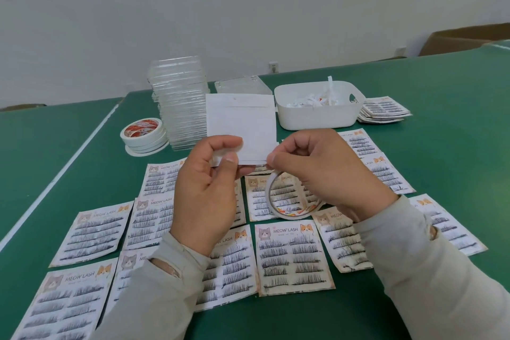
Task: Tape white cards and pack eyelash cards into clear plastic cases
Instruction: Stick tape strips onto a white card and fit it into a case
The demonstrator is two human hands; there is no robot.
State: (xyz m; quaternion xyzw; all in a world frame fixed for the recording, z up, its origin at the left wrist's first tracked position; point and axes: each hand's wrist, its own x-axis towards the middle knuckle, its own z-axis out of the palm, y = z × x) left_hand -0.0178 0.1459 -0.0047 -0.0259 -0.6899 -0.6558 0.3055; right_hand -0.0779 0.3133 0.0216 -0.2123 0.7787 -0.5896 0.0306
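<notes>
From my remote seat I read the green bench (414, 91) as running back to the wall, with a white line crossing its left part and a bare stretch beyond that line. Its far right edge meets a brown cardboard box (463, 41). Most of the near half is tiled with eyelash cards (292, 257), laid flat and nearly edge to edge, so free surface lies mainly at the left and at the far right.

At the back stands a tall stack of clear plastic cases (180, 107), a lower clear case (242, 85) just right of it, and a stack of tape rolls (143, 132) to its left. A white bin (317, 116) of paper scraps sits right of centre, with a small pile of further lash cards (385, 110) touching or just beside its right end.

Both hands are raised above the cards. My left hand (209, 185) pinches the lower left corner of the white card (242, 121) between thumb and curled fingers. My right hand (317, 171) is curled, its fingertips pinching at the card's lower right corner, probably on the tape end, though the contact is too small to confirm. A loose tape roll (287, 201) hangs under that hand.
</notes>
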